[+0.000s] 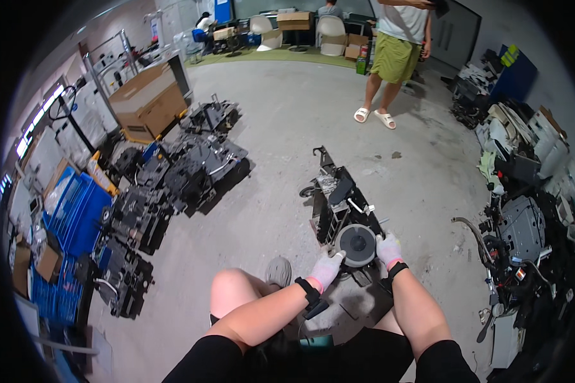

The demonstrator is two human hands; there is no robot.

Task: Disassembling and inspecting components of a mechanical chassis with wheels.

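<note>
On the floor in front of me is a partly stripped black machine frame (335,198), long and narrow, with cables and a small wheel at its far left side. A round grey disc with a dark centre (358,245) sits at its near end. My left hand (326,268), in a white and pink glove, is closed at the near left of the disc, thumb by its rim. My right hand (388,249), gloved alike, grips the right side beside the disc. The fingertips of both hands are partly hidden. Black straps circle both wrists.
Several black machine chassis (201,163) lie at left, near a blue crate (83,214) and a large cardboard box (148,99). Scrap parts, including a grey panel (522,226), are heaped at right. A person in green shorts (393,57) stands beyond the frame.
</note>
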